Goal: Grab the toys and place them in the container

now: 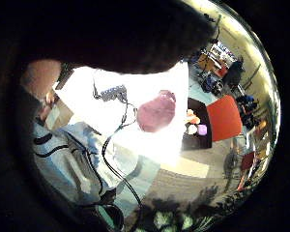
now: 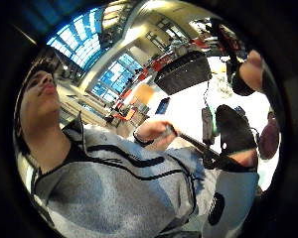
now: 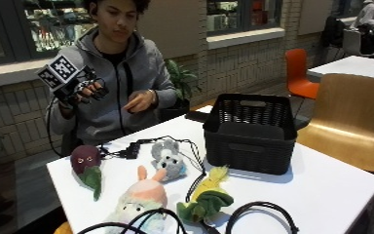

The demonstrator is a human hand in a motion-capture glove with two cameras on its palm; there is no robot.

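Four soft toys lie on the white table [image 3: 316,185], none of them in the raised black-gloved right hand [image 3: 86,91]. Its fingers [image 3: 97,90] are bent inward in a relaxed curl with nothing between them, and the hand is lifted to chest height at the left of the scene, well above the table's far left edge. The person's bare left hand [image 3: 140,101] hangs in front of the grey zip jacket, fingers drooping, also without a toy.

Below the gloved hand, near the table's left edge, lies the dark purple plush aubergine with a green stalk [image 3: 87,165]; the little finger side palm view shows it as a mauve lump [image 1: 156,112] on the bright tabletop. Just to its right sits the small grey plush koala [image 3: 167,157], close to a black cable box. Nearer the camera lies the pale pink and white plush rabbit [image 3: 140,199], its ears pointing towards the koala. To the right of the rabbit is the yellow and green plush corn cob [image 3: 207,197], its yellow end pointing towards the container.

The black woven plastic basket [image 3: 251,131] stands upright at the far middle of the table, right of all the toys and apart from them. What shows of its inside has no toy in it. Black cables loop across the near edge of the table.
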